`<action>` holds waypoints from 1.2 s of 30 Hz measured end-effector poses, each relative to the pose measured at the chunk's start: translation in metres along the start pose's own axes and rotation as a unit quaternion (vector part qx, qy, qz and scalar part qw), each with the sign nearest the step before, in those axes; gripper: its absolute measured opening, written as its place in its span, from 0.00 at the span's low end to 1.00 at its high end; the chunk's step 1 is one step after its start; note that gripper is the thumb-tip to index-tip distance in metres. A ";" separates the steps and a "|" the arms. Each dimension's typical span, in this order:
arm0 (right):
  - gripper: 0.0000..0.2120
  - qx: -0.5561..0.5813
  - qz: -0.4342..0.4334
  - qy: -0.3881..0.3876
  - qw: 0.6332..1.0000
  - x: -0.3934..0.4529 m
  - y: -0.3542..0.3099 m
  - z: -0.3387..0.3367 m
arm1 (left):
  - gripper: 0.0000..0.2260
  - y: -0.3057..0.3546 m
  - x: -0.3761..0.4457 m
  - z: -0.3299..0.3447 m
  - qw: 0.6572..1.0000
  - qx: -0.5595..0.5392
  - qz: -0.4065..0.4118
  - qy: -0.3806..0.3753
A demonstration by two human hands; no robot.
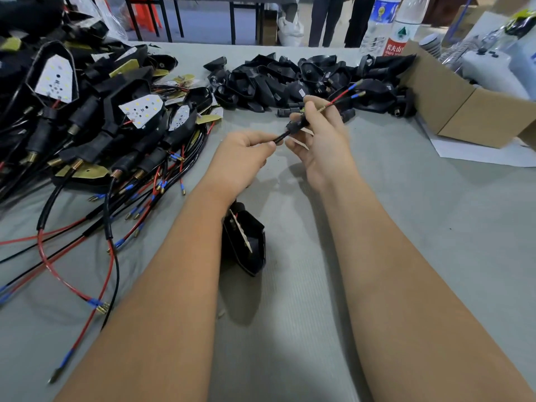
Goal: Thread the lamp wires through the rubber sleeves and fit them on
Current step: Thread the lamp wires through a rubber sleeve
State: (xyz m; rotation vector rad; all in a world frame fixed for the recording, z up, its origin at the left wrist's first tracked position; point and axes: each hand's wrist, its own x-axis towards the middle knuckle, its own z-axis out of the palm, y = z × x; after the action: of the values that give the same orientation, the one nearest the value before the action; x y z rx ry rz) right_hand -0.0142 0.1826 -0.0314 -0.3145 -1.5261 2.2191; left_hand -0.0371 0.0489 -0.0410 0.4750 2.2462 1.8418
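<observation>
My left hand (243, 161) pinches a black sheathed lamp wire (280, 137) just above the grey table. My right hand (322, 134) grips a black rubber sleeve (297, 124) that sits on that wire. Past my right fingers the wire comes out as a brass spring and splits into red and black leads with blue-tipped connectors (352, 91). A black lamp housing (246, 242) hangs below my left wrist, close over the table.
A heap of lamps with white LED boards and loose red and black wires (95, 123) fills the left. A pile of black rubber sleeves (290, 79) lies behind my hands. A cardboard box (470, 111) and water bottles (397, 24) stand at the right rear.
</observation>
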 end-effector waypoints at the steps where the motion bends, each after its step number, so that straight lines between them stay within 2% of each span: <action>1: 0.05 -0.018 -0.003 -0.010 1.000 0.000 0.001 0.000 | 0.08 0.000 0.000 0.000 1.000 0.005 -0.002 0.004; 5: 0.02 -0.031 0.020 0.007 0.999 0.001 0.002 -0.001 | 0.02 -0.002 0.002 0.000 0.999 0.012 -0.015 0.037; 9: 0.08 -0.034 0.033 0.031 0.998 0.001 0.003 -0.002 | 0.02 -0.002 0.003 0.000 0.999 0.007 -0.007 0.053; 13: 0.03 -0.020 0.037 -0.030 0.999 -0.002 0.000 -0.001 | 0.04 -0.003 0.003 -0.001 0.998 0.003 0.000 0.062; 16: 0.07 -0.020 0.053 -0.084 0.995 -0.006 -0.002 0.001 | 0.03 -0.002 0.003 0.001 0.997 0.018 0.005 0.070; 18: 0.06 -0.049 0.045 -0.105 0.992 -0.008 0.000 0.002 | 0.02 0.000 0.003 0.001 0.997 -0.017 -0.012 0.070; 21: 0.03 -0.109 0.015 -0.107 0.988 -0.009 0.002 0.003 | 0.08 0.002 0.002 0.000 0.992 -0.106 -0.044 0.058; 26: 0.07 -0.184 0.007 -0.129 0.974 -0.007 0.005 0.006 | 0.12 0.003 0.000 0.003 0.998 -0.033 -0.021 0.055; 30: 0.19 -0.196 0.055 -0.092 0.975 -0.004 0.005 0.010 | 0.13 0.000 -0.001 -0.001 0.999 -0.028 -0.012 0.032; 32: 0.18 -0.170 0.042 -0.060 0.983 -0.004 0.006 0.008 | 0.12 -0.001 0.000 -0.002 1.000 -0.007 -0.012 0.016; 36: 0.13 -0.046 0.029 -0.003 0.999 -0.004 0.004 0.003 | 0.12 0.001 -0.002 0.001 0.999 -0.011 -0.033 -0.012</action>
State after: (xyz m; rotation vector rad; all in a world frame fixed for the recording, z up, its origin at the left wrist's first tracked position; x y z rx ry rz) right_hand -0.0122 0.1772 -0.0344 -0.3862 -1.6444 2.2001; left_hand -0.0351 0.0495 -0.0408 0.4128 2.1966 1.8171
